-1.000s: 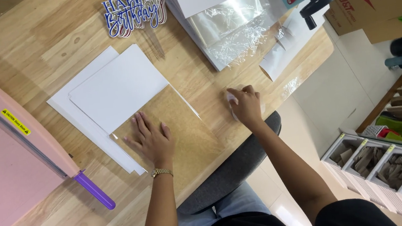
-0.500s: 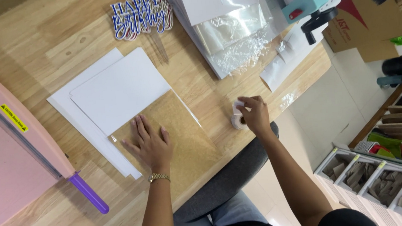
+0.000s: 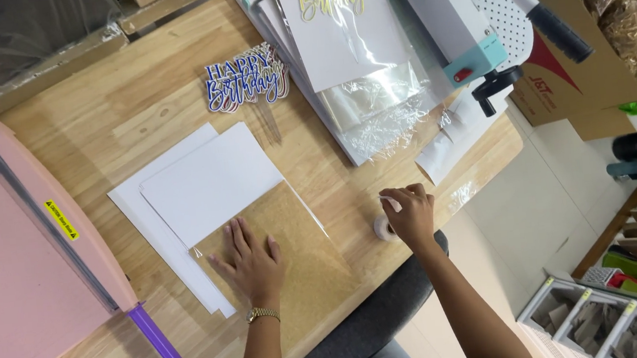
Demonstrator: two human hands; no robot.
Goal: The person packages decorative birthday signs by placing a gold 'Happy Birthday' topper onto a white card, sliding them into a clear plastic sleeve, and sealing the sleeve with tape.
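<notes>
My left hand [image 3: 251, 261] lies flat, fingers spread, on a clear plastic sleeve [image 3: 300, 232] on the wooden table [image 3: 122, 113]. A white card [image 3: 208, 183] sits at the sleeve's far end, on top of other white sheets. My right hand [image 3: 410, 213] is at the table's near right edge, over a small roll of clear tape [image 3: 381, 229]. Its fingertips pinch the tape's loose end.
A pink paper trimmer [image 3: 20, 266] with a purple handle fills the left side. A blue lettered cake topper [image 3: 245, 76] lies at the back. Stacked sleeves and a card with gold lettering [image 3: 342, 26] lie beside a white and teal device [image 3: 442, 8]. Cardboard box [image 3: 606, 62] right; chair [image 3: 372, 315] below.
My right hand has moved right, off the sleeve's corner, to the tape roll at the table edge. My left hand stays pressed on the sleeve.
</notes>
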